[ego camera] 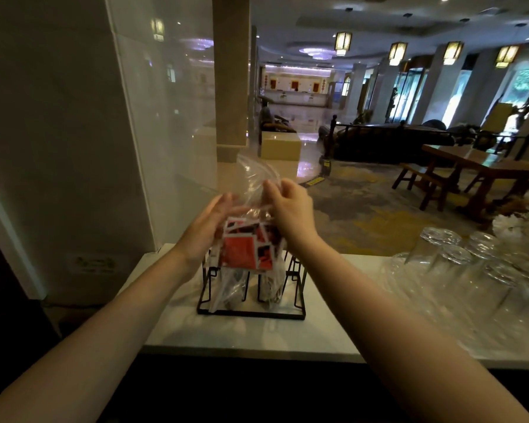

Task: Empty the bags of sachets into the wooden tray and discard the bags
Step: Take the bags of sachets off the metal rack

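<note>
- Two bare forearms reach forward from the lower corners, meeting above the white desk.
- Left hand: its grip supports the side of a clear plastic bag, fingers extended along the film; whether they close fully around it cannot be told.
- Right hand: its grip pinches the gathered neck of the bag between thumb and fingertips, the loose top of the film rising above.
- Red, white and black sachets fill the lower part of the bag, which is held in the air, clear of the desk.
- Black wire rack stands on the desk directly below the bag; another clear bag with dark contents sits inside it.
- Upturned drinking glasses are grouped on the desk to the right.
- Beyond the desk, a wooden dining table stands on patterned carpet, with a lit lobby farther back.
</note>
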`<action>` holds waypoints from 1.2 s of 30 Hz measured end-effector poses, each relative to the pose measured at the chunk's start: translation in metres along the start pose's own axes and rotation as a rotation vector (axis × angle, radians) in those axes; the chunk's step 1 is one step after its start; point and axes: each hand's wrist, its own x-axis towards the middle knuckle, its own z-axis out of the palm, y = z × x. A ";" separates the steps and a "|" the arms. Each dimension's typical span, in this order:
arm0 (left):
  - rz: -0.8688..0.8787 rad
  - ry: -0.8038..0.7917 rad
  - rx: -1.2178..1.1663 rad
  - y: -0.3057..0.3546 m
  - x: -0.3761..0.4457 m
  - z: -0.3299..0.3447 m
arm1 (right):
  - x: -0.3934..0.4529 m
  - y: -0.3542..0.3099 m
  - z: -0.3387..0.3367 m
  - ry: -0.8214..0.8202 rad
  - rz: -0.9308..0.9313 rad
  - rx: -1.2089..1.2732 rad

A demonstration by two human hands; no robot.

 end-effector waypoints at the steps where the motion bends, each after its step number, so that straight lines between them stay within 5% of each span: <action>1: -0.019 0.027 0.043 0.001 0.000 0.004 | -0.006 0.003 0.006 -0.026 -0.020 -0.033; 7: 0.001 0.338 -0.004 -0.016 -0.012 -0.006 | -0.027 0.007 0.000 -0.232 0.033 0.104; 12: -0.114 0.401 0.050 -0.028 -0.033 -0.030 | -0.027 0.054 -0.021 -0.122 -0.253 -1.115; 17: -0.301 0.127 0.544 -0.046 -0.042 -0.018 | -0.039 0.075 -0.009 -0.264 -0.251 -1.262; 24: -0.435 -0.073 0.964 -0.093 -0.031 0.000 | -0.026 0.061 -0.008 -0.230 -0.021 -0.988; 31: -0.308 0.072 1.078 -0.099 -0.026 0.002 | -0.013 0.041 -0.025 -0.093 0.032 -0.408; 36: -0.163 0.196 0.930 -0.070 -0.022 0.000 | -0.010 0.032 -0.034 -0.043 0.234 0.182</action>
